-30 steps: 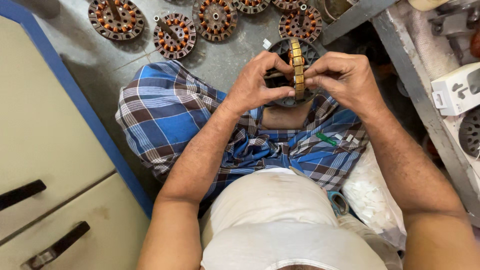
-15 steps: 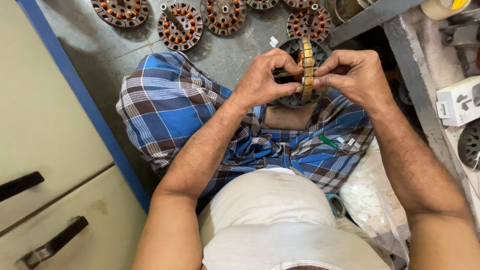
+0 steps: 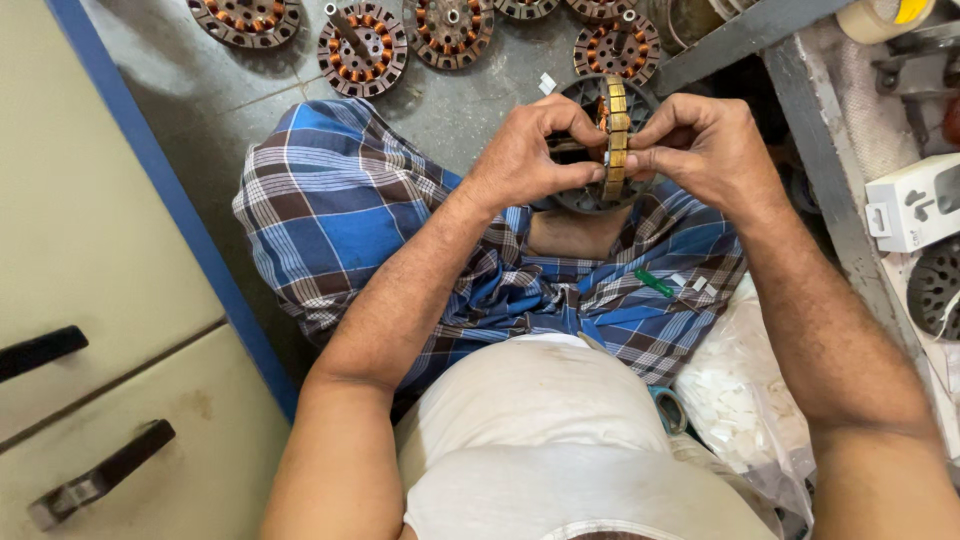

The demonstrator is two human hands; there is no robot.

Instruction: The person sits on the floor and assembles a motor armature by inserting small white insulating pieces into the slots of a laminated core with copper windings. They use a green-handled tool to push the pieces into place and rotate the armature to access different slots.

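1. The left hand [image 3: 525, 160] closes its grip on the motor stator [image 3: 612, 140], thumb and fingertips pinching the left face of the ring, which stands on edge.
2. The right hand [image 3: 705, 150] pinches the same stator from the 3 o'clock side, fingers shut on its yellowish laminated rim.
3. The stator is held above the lap, over a blue checked cloth [image 3: 340, 210], near 12 o'clock in the view.
4. Wound stators [image 3: 362, 48] with copper coils lie in a row on the grey floor [image 3: 200, 90] beyond the knees, from 11 to 1 o'clock.
5. A cream cabinet [image 3: 90, 250] with dark handles stands at 9 o'clock.
6. A white plastic bag [image 3: 735, 390] lies at 4 o'clock, beside the right forearm.
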